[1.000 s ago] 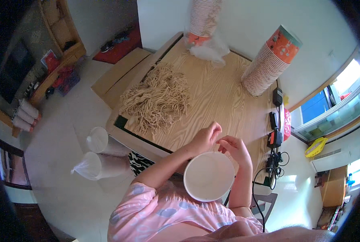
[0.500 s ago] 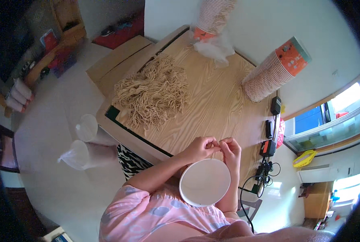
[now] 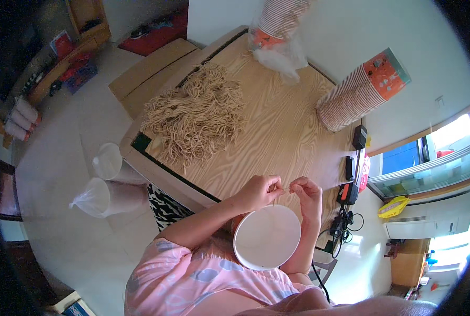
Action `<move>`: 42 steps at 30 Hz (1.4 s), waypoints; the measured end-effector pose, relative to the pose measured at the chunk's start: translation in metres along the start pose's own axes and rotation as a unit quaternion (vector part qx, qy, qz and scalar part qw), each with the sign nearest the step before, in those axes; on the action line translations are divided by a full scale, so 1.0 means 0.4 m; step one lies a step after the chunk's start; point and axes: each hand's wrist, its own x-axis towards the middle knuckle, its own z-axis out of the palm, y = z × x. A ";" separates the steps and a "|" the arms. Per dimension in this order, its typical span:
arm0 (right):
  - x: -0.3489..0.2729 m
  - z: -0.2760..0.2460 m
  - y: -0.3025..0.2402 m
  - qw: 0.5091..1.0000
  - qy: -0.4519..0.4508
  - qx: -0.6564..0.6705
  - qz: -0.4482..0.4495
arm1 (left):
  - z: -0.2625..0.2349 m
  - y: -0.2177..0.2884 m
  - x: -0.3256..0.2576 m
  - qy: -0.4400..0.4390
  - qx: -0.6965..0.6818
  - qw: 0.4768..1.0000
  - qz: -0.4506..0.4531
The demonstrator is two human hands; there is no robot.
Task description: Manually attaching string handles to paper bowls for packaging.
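Both hands meet over the near edge of the wood-grain table. Between the fingertips of my left hand and my right hand runs a short length of thin beige cord. Each hand pinches it, and a small gap shows between them. Just below, a round white paper tub rests against my body between my forearms, its open mouth facing up; its inside looks plain white. A loose heap of beige cords lies on the table, forward and left of my hands.
A leaning stack of orange-patterned paper tubs stands at the table's right; another stack, in plastic, stands at the back. Black adapters and tangled cables line the right edge. Bagged tubs lie on the floor at left.
My hands have drawn slightly apart, so the cord between them now shows. The whole view has shifted a little; the tub stays against my body.
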 end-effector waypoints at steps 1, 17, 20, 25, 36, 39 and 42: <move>-0.001 0.003 -0.003 1.000 0.000 0.000 0.001 | 0.000 0.002 0.000 -0.001 0.000 1.000 0.000; -0.025 0.033 -0.008 0.996 -0.050 0.051 0.057 | -0.006 -0.008 -0.020 0.023 0.000 0.999 0.044; -0.029 0.030 -0.014 0.995 -0.054 0.058 0.066 | -0.033 -0.018 -0.019 0.014 -0.058 0.997 0.042; -0.025 0.034 -0.012 0.991 -0.079 0.028 0.100 | -0.095 -0.047 -0.039 -0.073 -0.030 0.991 0.112; -0.030 0.057 -0.010 0.985 -0.111 -0.034 0.131 | -0.067 -0.043 -0.046 -0.104 0.116 0.976 0.152; -0.037 0.049 -0.022 0.985 -0.099 -0.078 0.114 | -0.057 -0.051 -0.040 -0.118 0.088 0.978 0.149; -0.047 0.051 -0.044 0.986 -0.093 -0.095 0.101 | -0.050 -0.065 -0.039 -0.140 -0.037 0.984 0.109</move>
